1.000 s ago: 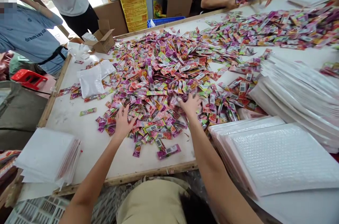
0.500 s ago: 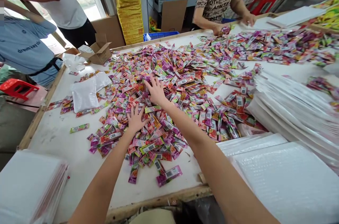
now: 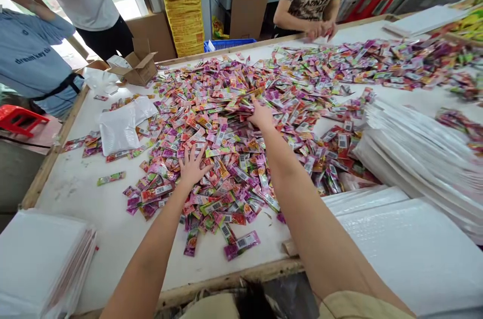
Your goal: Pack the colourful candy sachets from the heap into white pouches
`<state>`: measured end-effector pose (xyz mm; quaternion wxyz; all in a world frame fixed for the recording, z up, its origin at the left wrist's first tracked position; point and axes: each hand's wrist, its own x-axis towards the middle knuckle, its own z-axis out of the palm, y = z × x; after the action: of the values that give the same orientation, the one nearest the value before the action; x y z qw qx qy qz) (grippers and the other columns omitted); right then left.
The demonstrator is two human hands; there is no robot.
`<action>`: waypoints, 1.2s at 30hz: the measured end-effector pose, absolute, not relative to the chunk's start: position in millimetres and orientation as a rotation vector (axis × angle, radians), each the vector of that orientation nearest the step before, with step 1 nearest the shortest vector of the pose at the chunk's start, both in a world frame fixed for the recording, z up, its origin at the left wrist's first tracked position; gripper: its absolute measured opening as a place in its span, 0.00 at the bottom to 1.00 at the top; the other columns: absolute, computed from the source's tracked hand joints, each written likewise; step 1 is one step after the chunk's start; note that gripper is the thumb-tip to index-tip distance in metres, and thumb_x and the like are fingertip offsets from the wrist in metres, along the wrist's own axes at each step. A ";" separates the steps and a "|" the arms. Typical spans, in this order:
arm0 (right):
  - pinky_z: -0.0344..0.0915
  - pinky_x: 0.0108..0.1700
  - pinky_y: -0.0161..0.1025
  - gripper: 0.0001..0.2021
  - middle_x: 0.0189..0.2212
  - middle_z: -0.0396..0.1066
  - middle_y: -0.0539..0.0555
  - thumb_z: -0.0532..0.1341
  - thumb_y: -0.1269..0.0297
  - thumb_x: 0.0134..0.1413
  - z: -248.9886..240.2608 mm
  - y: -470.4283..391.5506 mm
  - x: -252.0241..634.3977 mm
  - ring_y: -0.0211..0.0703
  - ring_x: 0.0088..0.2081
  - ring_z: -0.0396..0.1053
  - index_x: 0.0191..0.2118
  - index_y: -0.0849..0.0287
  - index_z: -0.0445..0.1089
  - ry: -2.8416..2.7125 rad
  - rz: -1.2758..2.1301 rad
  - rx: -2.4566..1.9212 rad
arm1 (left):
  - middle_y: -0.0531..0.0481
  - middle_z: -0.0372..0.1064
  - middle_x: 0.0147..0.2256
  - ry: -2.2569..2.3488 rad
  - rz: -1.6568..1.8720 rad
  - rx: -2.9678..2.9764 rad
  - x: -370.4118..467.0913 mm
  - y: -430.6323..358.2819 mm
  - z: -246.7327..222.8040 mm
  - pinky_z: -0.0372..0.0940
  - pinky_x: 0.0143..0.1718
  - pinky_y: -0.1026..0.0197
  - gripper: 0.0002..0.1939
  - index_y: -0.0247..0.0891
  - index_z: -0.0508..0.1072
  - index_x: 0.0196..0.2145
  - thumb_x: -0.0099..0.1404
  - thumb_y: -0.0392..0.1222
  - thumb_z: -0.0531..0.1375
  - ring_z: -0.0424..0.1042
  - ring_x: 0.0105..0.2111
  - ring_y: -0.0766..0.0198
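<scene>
A wide, loose heap of small printed packets (image 3: 226,148), purple, pink, red and green and many with barcodes, covers the middle of the table. My left hand (image 3: 193,168) lies on the near part of the heap, its fingers spread and nothing gripped. Farther in and to the right, my right hand (image 3: 262,115) reaches into the pile, fingers bent around a bunch of packets (image 3: 239,107). Some of its fingertips are hidden among them. Close to the front edge lies a purple packet (image 3: 242,245); a green packet (image 3: 111,178) lies apart on the left.
Stacked white padded mailers (image 3: 411,243) lie at right, another stack (image 3: 41,258) at near left. White pouches (image 3: 119,128) and an open carton (image 3: 139,68) sit on the left side. A co-worker (image 3: 313,2) works across the table (image 3: 75,208); two people stand left.
My right hand has moved right and slightly farther in, its spread fingers now bent into the packets. My left hand stays nearly in place. The co-worker's hands have come together.
</scene>
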<state>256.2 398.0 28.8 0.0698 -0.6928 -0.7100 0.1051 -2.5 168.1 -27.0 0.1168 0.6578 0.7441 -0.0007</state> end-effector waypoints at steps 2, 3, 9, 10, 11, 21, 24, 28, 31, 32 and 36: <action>0.62 0.48 0.47 0.31 0.45 0.71 0.69 0.64 0.63 0.50 29.7 388.5 275.2 0.60 0.48 0.68 0.60 0.68 0.60 -2.041 0.249 -2.184 | 0.51 0.30 0.71 2.171 0.007 1.919 -1.5 168.7 -29.2 0.40 0.63 0.29 0.43 0.53 0.42 0.70 0.63 0.73 0.43 0.29 0.69 0.38; 0.62 0.48 0.47 0.30 0.44 0.72 0.69 0.63 0.66 0.50 30.0 381.0 278.9 0.59 0.47 0.68 0.59 0.69 0.60 -2.031 0.227 -2.189 | 0.51 0.30 0.71 2.174 0.018 1.919 -0.6 169.7 -30.4 0.39 0.63 0.29 0.43 0.53 0.42 0.70 0.63 0.72 0.42 0.28 0.70 0.39; 0.61 0.49 0.45 0.31 0.47 0.70 0.63 0.59 0.74 0.48 32.6 299.9 216.1 0.56 0.50 0.65 0.61 0.57 0.62 -2.442 0.313 -1.478 | 0.45 0.33 0.71 2.163 -0.039 1.901 -2.9 182.2 -24.8 0.38 0.63 0.28 0.43 0.49 0.50 0.69 0.63 0.72 0.46 0.30 0.69 0.37; 0.61 0.50 0.46 0.29 0.48 0.69 0.64 0.59 0.75 0.49 32.8 282.6 201.9 0.56 0.52 0.63 0.60 0.57 0.64 -2.483 0.336 -1.382 | 0.42 0.39 0.70 2.135 -0.070 1.918 -6.7 182.6 -20.5 0.39 0.62 0.28 0.42 0.47 0.55 0.67 0.62 0.71 0.48 0.33 0.69 0.36; 0.61 0.52 0.49 0.28 0.50 0.68 0.64 0.59 0.74 0.49 32.6 264.8 191.0 0.56 0.54 0.62 0.59 0.56 0.65 -2.522 0.381 -1.311 | 0.39 0.46 0.68 2.104 -0.100 1.941 -11.7 181.1 -15.6 0.41 0.62 0.28 0.40 0.45 0.60 0.64 0.62 0.70 0.50 0.37 0.68 0.35; 0.51 0.63 0.60 0.35 0.68 0.45 0.59 0.55 0.79 0.46 -13.4 82.0 271.2 0.61 0.68 0.43 0.62 0.52 0.64 -2.230 0.522 -1.443 | 0.40 0.66 0.57 2.021 0.541 2.163 -68.5 29.8 4.7 0.55 0.63 0.46 0.17 0.38 0.77 0.44 0.67 0.45 0.51 0.61 0.60 0.51; 0.54 0.63 0.56 0.33 0.65 0.50 0.61 0.52 0.80 0.47 -34.9 23.1 298.6 0.56 0.66 0.49 0.60 0.56 0.66 -2.045 0.426 -1.449 | 0.40 0.70 0.52 2.116 0.688 2.089 -69.0 -47.8 -12.1 0.59 0.59 0.45 0.17 0.39 0.76 0.44 0.67 0.47 0.51 0.66 0.56 0.50; 0.59 0.60 0.53 0.28 0.59 0.59 0.64 0.52 0.77 0.49 -53.0 -37.0 310.6 0.53 0.60 0.58 0.58 0.61 0.65 -1.862 0.270 -1.489 | 0.37 0.68 0.53 2.267 0.711 2.077 -63.8 -142.2 -39.6 0.62 0.56 0.45 0.19 0.38 0.73 0.48 0.67 0.50 0.52 0.65 0.56 0.48; 0.59 0.58 0.53 0.23 0.54 0.65 0.63 0.54 0.73 0.52 -55.8 -50.3 308.1 0.53 0.56 0.61 0.55 0.62 0.65 -1.825 0.125 -1.455 | 0.36 0.68 0.53 2.463 0.744 2.016 -58.6 -177.3 -49.9 0.62 0.55 0.45 0.21 0.36 0.71 0.51 0.68 0.51 0.52 0.66 0.55 0.47; 0.59 0.57 0.52 0.22 0.53 0.67 0.62 0.54 0.72 0.52 -55.3 -50.2 306.8 0.53 0.54 0.61 0.54 0.62 0.65 -1.823 0.083 -1.446 | 0.36 0.68 0.52 2.513 0.782 1.988 -56.2 -180.9 -50.6 0.62 0.55 0.45 0.21 0.35 0.70 0.51 0.68 0.51 0.52 0.66 0.54 0.47; 0.56 0.56 0.51 0.19 0.49 0.70 0.59 0.56 0.68 0.52 -51.9 -46.4 304.9 0.52 0.51 0.63 0.51 0.60 0.67 -1.862 0.011 -1.423 | 0.39 0.72 0.47 2.599 0.903 1.915 -47.5 -175.0 -47.7 0.63 0.54 0.48 0.17 0.36 0.72 0.47 0.67 0.48 0.54 0.69 0.49 0.51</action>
<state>304.9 -46.4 -51.9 0.3885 -0.5596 -0.7320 0.0043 -47.5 -175.0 -47.7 -0.1048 0.5681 0.7710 0.2679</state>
